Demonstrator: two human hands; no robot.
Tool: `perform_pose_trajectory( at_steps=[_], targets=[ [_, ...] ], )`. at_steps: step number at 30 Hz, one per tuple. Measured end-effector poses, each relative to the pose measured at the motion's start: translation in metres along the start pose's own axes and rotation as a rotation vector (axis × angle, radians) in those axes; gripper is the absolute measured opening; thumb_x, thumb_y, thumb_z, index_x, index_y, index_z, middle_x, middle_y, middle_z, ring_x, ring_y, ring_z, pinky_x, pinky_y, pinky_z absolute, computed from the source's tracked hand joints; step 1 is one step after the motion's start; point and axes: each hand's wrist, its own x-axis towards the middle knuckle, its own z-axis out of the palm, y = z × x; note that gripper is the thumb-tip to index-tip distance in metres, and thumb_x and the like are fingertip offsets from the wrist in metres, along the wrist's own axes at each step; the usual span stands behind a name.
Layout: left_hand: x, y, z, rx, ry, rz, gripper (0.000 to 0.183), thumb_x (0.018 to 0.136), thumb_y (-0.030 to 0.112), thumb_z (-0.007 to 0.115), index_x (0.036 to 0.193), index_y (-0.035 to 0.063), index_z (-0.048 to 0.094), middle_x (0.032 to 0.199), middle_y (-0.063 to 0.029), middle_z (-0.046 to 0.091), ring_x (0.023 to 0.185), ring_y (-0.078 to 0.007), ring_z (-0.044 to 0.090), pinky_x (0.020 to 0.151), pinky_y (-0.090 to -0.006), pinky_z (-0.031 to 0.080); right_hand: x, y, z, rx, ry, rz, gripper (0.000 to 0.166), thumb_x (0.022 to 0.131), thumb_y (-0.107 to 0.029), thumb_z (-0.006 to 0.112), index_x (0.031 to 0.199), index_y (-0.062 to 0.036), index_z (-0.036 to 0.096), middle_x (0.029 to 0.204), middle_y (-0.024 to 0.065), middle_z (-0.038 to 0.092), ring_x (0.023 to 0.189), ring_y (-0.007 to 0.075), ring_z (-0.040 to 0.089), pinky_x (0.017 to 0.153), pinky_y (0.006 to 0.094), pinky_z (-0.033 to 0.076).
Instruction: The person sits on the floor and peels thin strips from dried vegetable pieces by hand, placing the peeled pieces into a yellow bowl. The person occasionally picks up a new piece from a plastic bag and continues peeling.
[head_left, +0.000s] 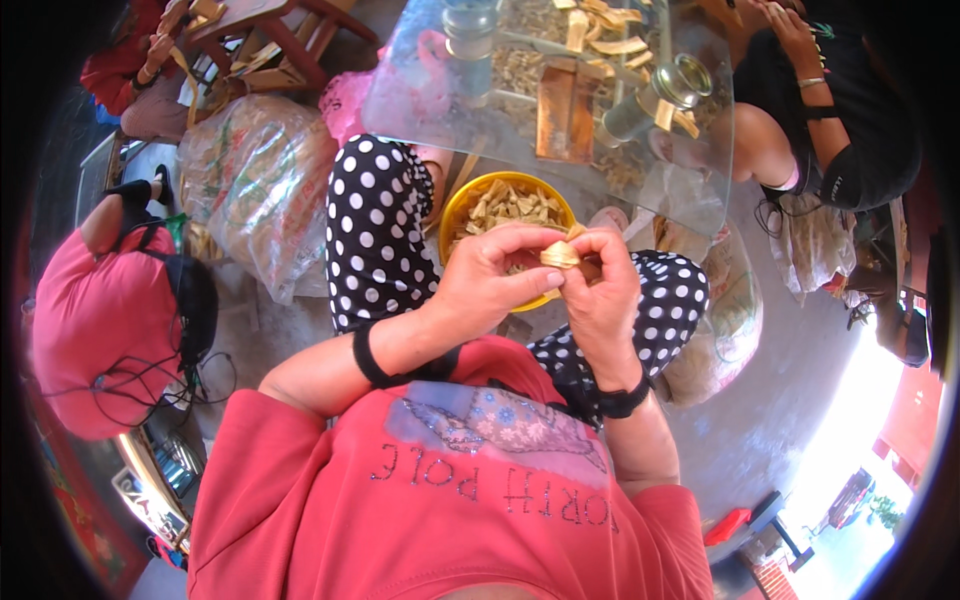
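Observation:
A small folded knot of pale yellow, straw-like strip (560, 256) is pinched between my two hands in front of my lap. My left hand (480, 274) holds it from the left, thumb below and fingers above. From the other side my right hand (604, 281) grips it, its fingers bent close around the strip's end, which pokes up above. Just beyond and partly beneath the hands stands a yellow bucket (448, 214), filled with many similar small folded pieces (510, 206). The hands hide the bucket's near right side.
A glass-topped table (420, 112) ahead bears loose strips (615, 45), a wooden holder (564, 120) and glass jars (679, 82). Large plastic sacks (255, 180) stand left and right. Co-workers sit nearby: one in pink (112, 322), one in black (832, 127), one at upper left (142, 82).

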Motion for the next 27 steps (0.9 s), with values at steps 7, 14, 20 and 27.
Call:
perform_pose_trajectory(
  at_steps=[7,14,20,27],
  targets=[
    [0.006,-0.003,-0.012,0.426,-0.064,0.079,0.028,0.086,0.000,0.066,0.113,-0.0033,0.062,0.105,-0.0053,0.063,0.097,-0.0121,0.061,0.084,-0.0248,0.050,-0.006,0.008,0.002,0.089,0.007,0.022,0.016,0.079,0.001,0.063,0.094,0.0005,0.059,0.089,0.0110,0.065,0.081,0.0218,0.065,0.072,0.0300,0.050],
    [0.018,-0.020,0.008,0.137,0.165,-0.073,0.019,0.088,0.004,0.059,0.105,-0.0038,0.064,0.094,-0.0045,0.067,0.083,-0.0090,0.062,0.075,-0.0229,0.050,-0.004,0.003,0.009,-0.227,0.124,-0.116,0.015,0.078,-0.001,0.063,0.091,0.0007,0.057,0.083,0.0099,0.064,0.076,0.0205,0.064,0.071,0.0299,0.051],
    [0.021,-0.017,-0.001,-0.204,0.066,-0.254,0.016,0.090,0.006,0.053,0.101,0.0003,0.062,0.093,-0.0028,0.064,0.084,-0.0090,0.059,0.077,-0.0231,0.047,0.000,0.013,0.006,-0.059,0.145,-0.024,0.013,0.078,-0.002,0.065,0.089,0.0002,0.058,0.081,0.0065,0.063,0.072,0.0159,0.062,0.069,0.0269,0.050],
    [0.023,-0.025,-0.020,-0.713,-0.257,-0.421,0.018,0.090,0.019,0.054,0.100,0.0061,0.059,0.103,-0.0032,0.062,0.101,-0.0157,0.057,0.096,-0.0369,0.039,0.009,0.008,-0.007,0.781,-0.095,0.411,0.009,0.087,-0.001,0.061,0.095,0.0028,0.058,0.089,0.0032,0.064,0.079,0.0091,0.059,0.074,0.0234,0.049]
  ],
)
